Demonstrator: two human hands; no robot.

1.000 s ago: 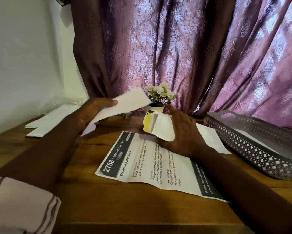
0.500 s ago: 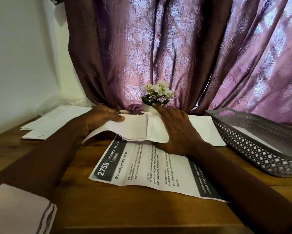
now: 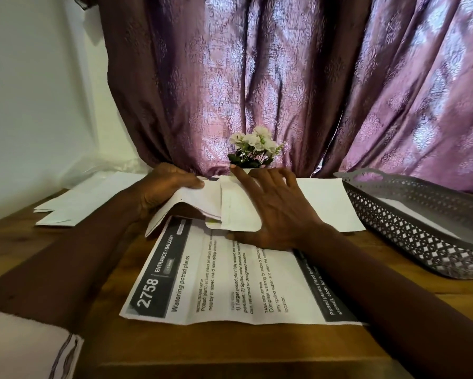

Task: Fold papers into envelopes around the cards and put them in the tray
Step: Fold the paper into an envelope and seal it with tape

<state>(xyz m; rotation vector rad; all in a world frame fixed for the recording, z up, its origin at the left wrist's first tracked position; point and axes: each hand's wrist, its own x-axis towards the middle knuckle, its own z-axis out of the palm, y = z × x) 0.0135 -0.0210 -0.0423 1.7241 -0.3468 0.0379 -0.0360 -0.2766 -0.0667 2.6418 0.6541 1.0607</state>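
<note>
While both hands work at the far middle of the wooden table (image 3: 98,348), the layout reads as follows.

Right hand (image 3: 273,209): palm down, fingers spread wide and flat, pressing the folded white paper (image 3: 238,212) against the table.

Left hand (image 3: 161,187): fingers curled, thumb on top, pinching the left flap of that paper and folding it over toward the right hand; the flap's lower edge stands clear of the table.

Card (image 3: 212,221): only a yellow-green sliver shows at the lower edge of the fold, tucked inside the paper.

Printed sheet (image 3: 221,280): lies flat under and nearer than the fold, headed "2758" and "Watering potted plants".

Blank sheet (image 3: 328,206): flat on the table, just right of the right hand.

Tray (image 3: 410,222): grey, lattice-walled, at the right edge of the table, apart from the hands; something white lies inside.

Spare papers (image 3: 74,206): stacked at the far left.

Flower pot (image 3: 254,151): small, white blooms, behind the hands against the purple curtain (image 3: 257,77).
</note>
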